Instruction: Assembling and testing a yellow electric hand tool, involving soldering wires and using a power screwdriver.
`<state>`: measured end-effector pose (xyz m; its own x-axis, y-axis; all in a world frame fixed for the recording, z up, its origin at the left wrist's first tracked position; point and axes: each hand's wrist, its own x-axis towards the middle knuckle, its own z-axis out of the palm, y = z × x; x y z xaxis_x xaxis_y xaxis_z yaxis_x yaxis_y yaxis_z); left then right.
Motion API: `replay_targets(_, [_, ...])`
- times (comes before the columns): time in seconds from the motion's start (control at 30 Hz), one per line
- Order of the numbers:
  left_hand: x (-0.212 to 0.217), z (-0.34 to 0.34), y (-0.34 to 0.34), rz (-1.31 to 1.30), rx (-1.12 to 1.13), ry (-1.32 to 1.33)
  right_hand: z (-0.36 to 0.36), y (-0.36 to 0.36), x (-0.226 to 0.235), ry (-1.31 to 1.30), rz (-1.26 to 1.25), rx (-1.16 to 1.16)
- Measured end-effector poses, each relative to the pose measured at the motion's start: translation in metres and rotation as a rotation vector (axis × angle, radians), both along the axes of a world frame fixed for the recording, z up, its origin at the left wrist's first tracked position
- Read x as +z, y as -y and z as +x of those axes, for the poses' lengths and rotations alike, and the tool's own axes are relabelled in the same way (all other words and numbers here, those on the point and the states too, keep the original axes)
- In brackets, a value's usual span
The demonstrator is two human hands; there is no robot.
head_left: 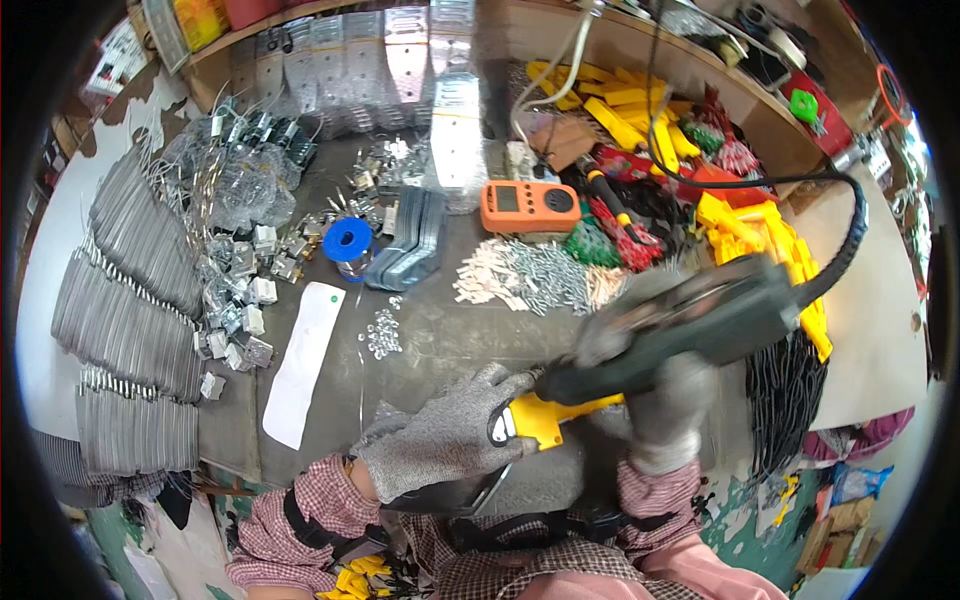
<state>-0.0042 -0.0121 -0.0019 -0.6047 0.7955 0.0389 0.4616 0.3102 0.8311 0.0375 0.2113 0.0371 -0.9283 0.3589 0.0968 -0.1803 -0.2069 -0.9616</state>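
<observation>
The blurry dark power tool (705, 338) is nearest me, with the right hand (668, 408) wrapped round it. I pinch the yellow piece (541, 422) in the left hand's (440, 438) fingers; shiny screws (552, 278) lie past them.

So your gloved left hand (445, 432) has a yellow piece (540, 420), and your right hand (672, 405), kinda blurry, is gripping a dark corded power tool (700, 325), nose right by that piece. Orange multimeter (528, 207) sits just past your screw pile (548, 277), blue spool (348, 241) off left.
</observation>
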Motion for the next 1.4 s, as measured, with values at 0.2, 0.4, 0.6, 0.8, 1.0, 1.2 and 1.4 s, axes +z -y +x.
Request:
replay_targets(0.2, [-0.005,0.026,-0.056,-0.312,0.088,-0.202,0.024,-0.074,-0.007,-0.377,-0.648,0.180])
replay_targets(0.4, [-0.022,0.039,-0.068,-0.301,0.292,-0.387,0.029,-0.098,-0.086,-0.379,-1.067,0.027])
replay_targets(0.6, [0.021,0.054,-0.017,-0.384,0.349,-0.370,0.020,-0.077,-0.077,-0.258,-0.951,-0.120])
replay_targets(0.8, [0.013,0.065,-0.020,-0.384,0.405,-0.364,0.021,-0.079,-0.077,-0.266,-0.997,-0.023])
replay_targets(1.0, [0.014,0.059,-0.024,-0.472,0.404,-0.168,0.020,-0.085,-0.082,-0.281,-1.001,-0.019])
replay_targets(1.2, [0.007,0.060,-0.019,-0.425,0.383,-0.319,0.020,-0.082,-0.079,-0.272,-0.998,-0.060])
replay_targets(1.4, [0.006,0.059,-0.018,-0.393,0.364,-0.330,0.022,-0.083,-0.077,-0.280,-1.024,-0.046])
